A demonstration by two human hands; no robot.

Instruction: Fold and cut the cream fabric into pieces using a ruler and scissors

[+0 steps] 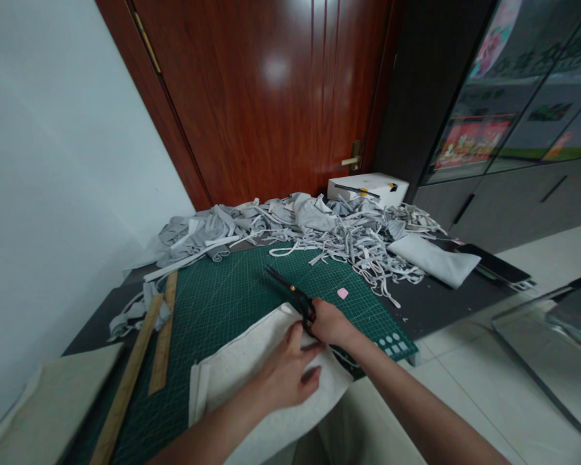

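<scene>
A pair of black scissors [294,290] is in my right hand [328,321], whose fingers are wrapped round the handles. The blades point away and to the left over the green cutting mat [217,303], and look closed or nearly so. Off-white folded fabric [242,355] lies on the near part of the mat and hangs over its front edge. My left hand [290,368] rests on top of this fabric with its fingers apart, the fingertips close to the scissor handles. Some of the fabric edge beside the handles is hidden by my hands.
A heap of grey and white fabric scraps [314,216] spreads along the back. Two wooden rulers [130,374] lie at left, near another folded cloth [62,400]. A pink piece [342,293] sits on the mat. A white box [387,184] stands by the door [252,97].
</scene>
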